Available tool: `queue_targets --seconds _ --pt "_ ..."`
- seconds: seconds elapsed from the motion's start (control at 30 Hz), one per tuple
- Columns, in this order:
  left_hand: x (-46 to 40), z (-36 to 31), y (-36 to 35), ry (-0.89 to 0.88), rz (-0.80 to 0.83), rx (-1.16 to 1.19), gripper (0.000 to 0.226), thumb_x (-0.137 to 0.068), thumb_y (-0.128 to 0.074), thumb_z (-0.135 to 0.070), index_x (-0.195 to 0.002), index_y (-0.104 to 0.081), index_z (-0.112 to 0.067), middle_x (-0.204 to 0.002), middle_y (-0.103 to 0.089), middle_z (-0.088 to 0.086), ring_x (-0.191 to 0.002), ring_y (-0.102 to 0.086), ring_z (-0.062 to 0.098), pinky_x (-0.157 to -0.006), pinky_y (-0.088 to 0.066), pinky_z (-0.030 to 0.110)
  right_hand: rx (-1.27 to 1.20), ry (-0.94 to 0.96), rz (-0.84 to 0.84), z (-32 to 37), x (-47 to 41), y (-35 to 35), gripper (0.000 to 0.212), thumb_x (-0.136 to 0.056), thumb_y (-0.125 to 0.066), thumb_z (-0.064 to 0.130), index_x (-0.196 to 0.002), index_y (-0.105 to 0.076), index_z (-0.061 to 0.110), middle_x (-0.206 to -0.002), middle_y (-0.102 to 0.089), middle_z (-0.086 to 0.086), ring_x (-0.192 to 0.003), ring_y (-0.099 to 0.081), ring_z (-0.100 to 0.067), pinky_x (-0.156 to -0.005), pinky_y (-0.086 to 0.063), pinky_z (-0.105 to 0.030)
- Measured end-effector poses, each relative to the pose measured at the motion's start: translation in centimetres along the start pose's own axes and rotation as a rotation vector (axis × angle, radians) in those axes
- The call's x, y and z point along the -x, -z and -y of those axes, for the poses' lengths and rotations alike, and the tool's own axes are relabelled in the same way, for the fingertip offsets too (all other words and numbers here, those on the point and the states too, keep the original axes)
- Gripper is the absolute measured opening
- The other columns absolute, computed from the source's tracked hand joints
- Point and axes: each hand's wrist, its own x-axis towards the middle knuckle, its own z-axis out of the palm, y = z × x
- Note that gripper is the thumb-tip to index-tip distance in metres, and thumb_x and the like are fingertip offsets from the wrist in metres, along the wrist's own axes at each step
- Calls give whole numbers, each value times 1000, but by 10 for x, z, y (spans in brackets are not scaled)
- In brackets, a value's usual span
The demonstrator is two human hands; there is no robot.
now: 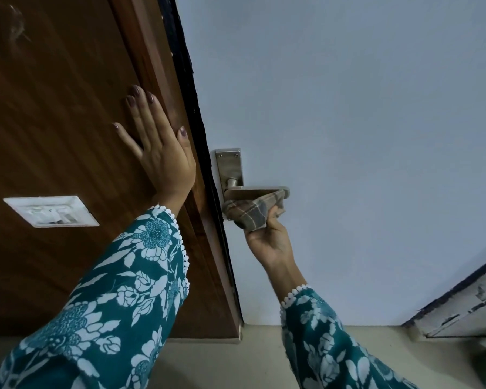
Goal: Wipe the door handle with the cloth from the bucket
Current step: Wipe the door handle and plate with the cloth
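A metal lever door handle (253, 191) on a steel backplate (228, 167) sticks out from the pale blue door (348, 136). My right hand (267, 237) holds a checked grey-brown cloth (250, 213) pressed up against the underside of the lever. My left hand (157, 144) lies flat with fingers spread on the brown wooden panel (54, 122) beside the door's edge. The bucket is not in view.
A white switch plate (51, 211) is set in the wooden panel at the left. A dark strip (191, 88) runs between panel and door. A worn white frame edge (460, 310) shows at the lower right, and beige floor (236, 360) below.
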Motion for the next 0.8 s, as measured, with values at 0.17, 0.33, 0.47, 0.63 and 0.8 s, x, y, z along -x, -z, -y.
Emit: queue_targets --seconds 0.17,0.33,0.47,0.63,0.8 --pt "0 0 0 -6 0 4 49 -97 -42 -14 -138 -32 11 -144 -37 32 -136 -33 44 -107 -16 68 152 245 42 44 27 7 34 -95 -42 18 -122 -62 20 -125 -60 -6 -117 -56 -21 -106 -41 -43" --pt "0 1 -2 -5 -6 11 49 -98 -39 -16 -139 -32 10 -144 -38 31 -136 -33 43 -107 -16 67 1498 982 -96 50 48 -18 46 -79 -67 21 -123 -56 21 -99 -70 6 -88 -63 6 -76 -50 -18" --pt "0 3 -4 -10 2 20 50 -99 -38 -18 -140 -31 8 -145 -37 30 -137 -32 41 -108 -15 66 2434 1356 230 15 14 -34 53 -81 -54 1 -134 -50 4 -139 -53 -15 -129 -49 -29 -97 -45 -40" --pt "8 21 -5 -98 81 15 59 -100 -30 -33 -147 -17 0 -150 -31 26 -142 -20 34 -112 -8 61 2914 1355 177 -3 -15 -12 70 -83 -59 41 -140 -42 5 -146 -44 -14 -135 -41 -31 -101 -43 -43" --pt "14 30 -4 -163 141 -21 64 -99 -16 -44 -149 -7 -5 -151 -28 25 -145 -13 29 -114 -3 58 2974 1492 309 -13 -31 -3 75 -82 -61 47 -143 -38 9 -148 -43 -12 -136 -40 -31 -105 -40 -43"
